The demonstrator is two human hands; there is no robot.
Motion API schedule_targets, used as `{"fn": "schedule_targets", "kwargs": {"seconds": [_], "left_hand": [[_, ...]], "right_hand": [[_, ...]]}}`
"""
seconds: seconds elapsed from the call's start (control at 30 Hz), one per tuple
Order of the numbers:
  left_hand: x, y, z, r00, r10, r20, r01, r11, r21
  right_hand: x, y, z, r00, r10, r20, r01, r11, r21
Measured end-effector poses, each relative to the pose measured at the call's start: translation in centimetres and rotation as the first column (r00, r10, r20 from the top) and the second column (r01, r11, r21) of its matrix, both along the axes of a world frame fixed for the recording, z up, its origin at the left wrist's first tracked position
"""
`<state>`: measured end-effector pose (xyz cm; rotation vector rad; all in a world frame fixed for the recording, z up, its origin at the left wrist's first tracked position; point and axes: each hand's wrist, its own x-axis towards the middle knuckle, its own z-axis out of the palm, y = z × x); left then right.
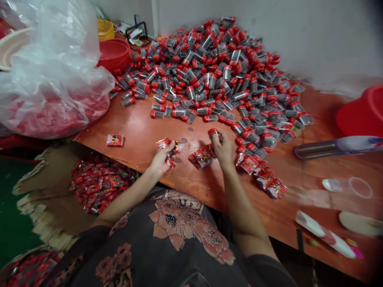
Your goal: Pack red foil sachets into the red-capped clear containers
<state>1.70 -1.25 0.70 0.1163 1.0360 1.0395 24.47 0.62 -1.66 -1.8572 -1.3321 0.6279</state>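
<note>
My left hand is closed on small red printed packets above the table's near edge. In my right hand, fingers grip a small red-capped clear container, partly hidden by them. Between the hands, touching or just below my right fingers, lie more red packets. A big pile of red-capped containers with dark contents spreads behind the hands. Beside my right wrist runs a row of red packets. One single packet lies flat to the left.
Below the table's left edge, an open carton holds many red packets. A large clear bag with red pieces and a red bowl stand left. A red tub, a dark-filled clear tube and a clear cup are at right.
</note>
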Motion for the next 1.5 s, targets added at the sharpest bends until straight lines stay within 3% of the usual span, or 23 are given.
{"fn": "schedule_targets", "kwargs": {"seconds": [0.03,0.1,0.23,0.4,0.67,0.93,1.3,1.5], "left_hand": [[0.1,0.0,0.0,1.0,0.017,0.005,-0.017,1.0,-0.005],[0.3,0.0,0.2,0.999,0.045,0.024,-0.045,0.999,-0.013],[0.8,-0.2,0.8,0.997,0.052,0.057,-0.053,0.998,0.019],[1.4,-0.8,1.4,0.996,0.086,-0.026,-0.082,0.991,0.106],[1.1,-1.1,1.4,0.993,0.077,-0.087,-0.063,0.986,0.157],[1.3,-1.1,1.7,0.979,0.118,-0.165,-0.09,0.981,0.17],[1.3,-1.7,1.9,0.951,0.159,-0.264,-0.07,0.946,0.316],[1.4,-1.8,1.8,0.932,0.191,-0.308,-0.066,0.925,0.373]], "right_hand": [[-1.5,-1.3,0.8,0.98,0.039,-0.194,-0.029,0.998,0.053],[-4.3,-3.7,2.3,0.892,0.138,-0.43,-0.109,0.99,0.091],[-7.6,-6.8,3.8,0.799,0.143,-0.585,-0.122,0.99,0.076],[-8.0,-7.0,3.3,0.771,0.103,-0.629,-0.077,0.995,0.068],[-7.9,-7.3,3.2,0.791,0.069,-0.608,0.013,0.992,0.128],[-8.1,-7.6,2.9,0.786,0.16,-0.597,-0.146,0.987,0.073],[-8.2,-8.1,3.4,0.765,0.118,-0.633,-0.089,0.993,0.076],[-8.1,-8.3,3.1,0.734,0.168,-0.658,-0.165,0.984,0.067]]}}
